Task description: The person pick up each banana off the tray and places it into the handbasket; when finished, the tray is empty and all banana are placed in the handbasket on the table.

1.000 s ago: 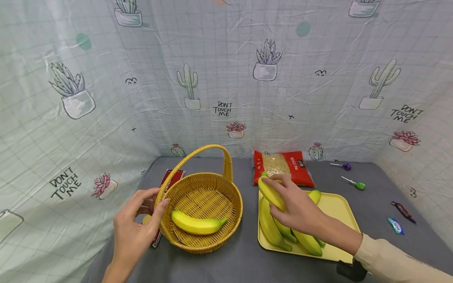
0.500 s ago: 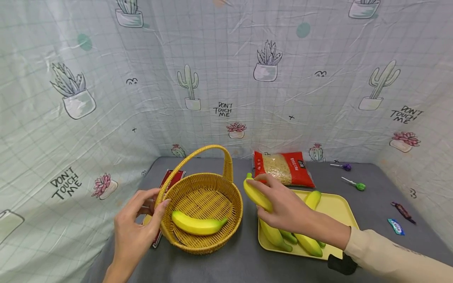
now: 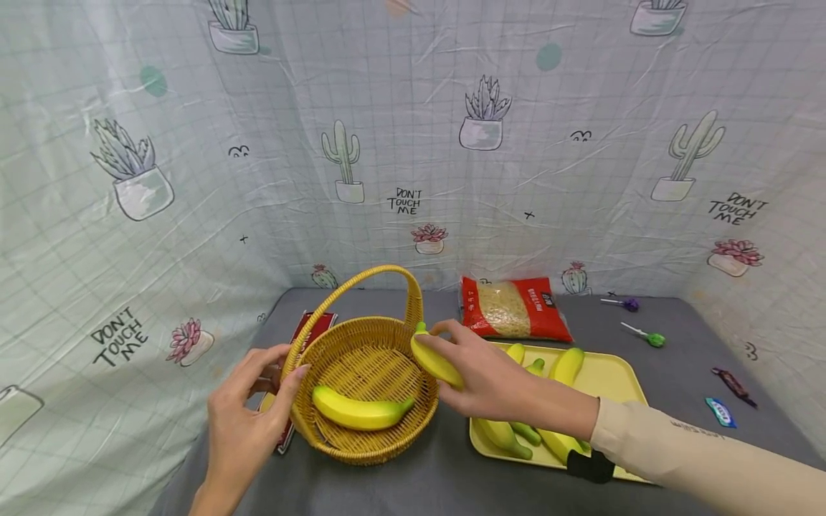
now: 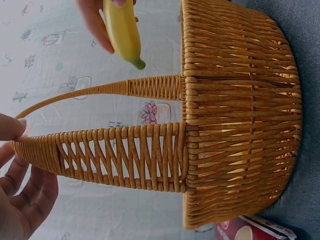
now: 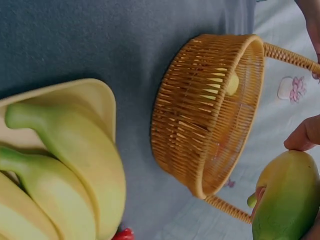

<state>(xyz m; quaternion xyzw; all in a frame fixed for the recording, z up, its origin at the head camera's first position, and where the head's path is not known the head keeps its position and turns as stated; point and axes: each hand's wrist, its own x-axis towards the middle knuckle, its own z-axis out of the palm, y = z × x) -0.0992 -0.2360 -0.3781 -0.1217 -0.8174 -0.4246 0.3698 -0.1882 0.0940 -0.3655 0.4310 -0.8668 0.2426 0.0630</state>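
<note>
My left hand pinches the handle of a yellow wicker basket between thumb and fingers. One banana lies across the basket's floor. My right hand grips another banana in the air at the basket's right rim, its stem end pointing away from me. In the left wrist view this held banana appears above the rim, apart from the basket. Several more bananas lie on a pale yellow tray to the right, partly hidden beneath my right forearm.
A red bag of grain-like food lies behind the tray. Purple and green lollipops and two small wrapped sweets lie on the right. A dark red packet sits left of the basket. Patterned cloth walls enclose the table.
My right hand has carried the banana leftward from above the tray to the basket's right rim. My left hand has stayed on the handle, and the basket has not moved.
</note>
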